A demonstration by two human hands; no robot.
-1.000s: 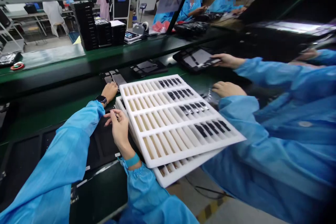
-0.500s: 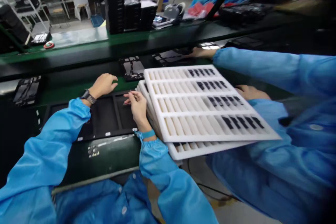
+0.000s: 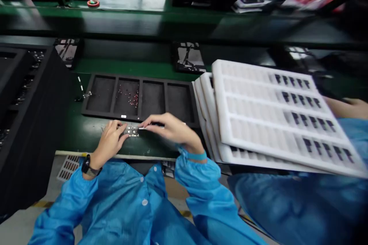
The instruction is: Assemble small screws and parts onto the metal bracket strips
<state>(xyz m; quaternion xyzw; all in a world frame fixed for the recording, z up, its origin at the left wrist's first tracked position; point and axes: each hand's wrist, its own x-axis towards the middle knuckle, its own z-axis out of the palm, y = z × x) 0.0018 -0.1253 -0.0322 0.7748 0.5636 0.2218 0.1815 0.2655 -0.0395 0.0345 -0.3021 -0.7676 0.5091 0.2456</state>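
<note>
My left hand (image 3: 110, 139) and my right hand (image 3: 169, 127) meet over the green bench (image 3: 83, 134) near its front edge. Between their fingertips sits a small silvery part (image 3: 131, 131); both hands pinch or touch it. My right hand also appears to hold a thin pale tool, blurred by motion. Just behind the hands lies a black tray (image 3: 138, 97) with several compartments; one holds tiny reddish bits (image 3: 130, 97). A watch is on my left wrist, a teal band on my right.
White foam trays (image 3: 258, 115) with rows of dark parts are stacked at the right. A co-worker's hand (image 3: 349, 107) and blue sleeve lie beyond them. A tall black stack (image 3: 25, 111) stands at the left. Black fixtures (image 3: 188, 57) rest on the conveyor behind.
The view has tilted down and shifted. Both my hands have drawn back from the black tray to the bench's front edge and now close together on a small silvery part.
</note>
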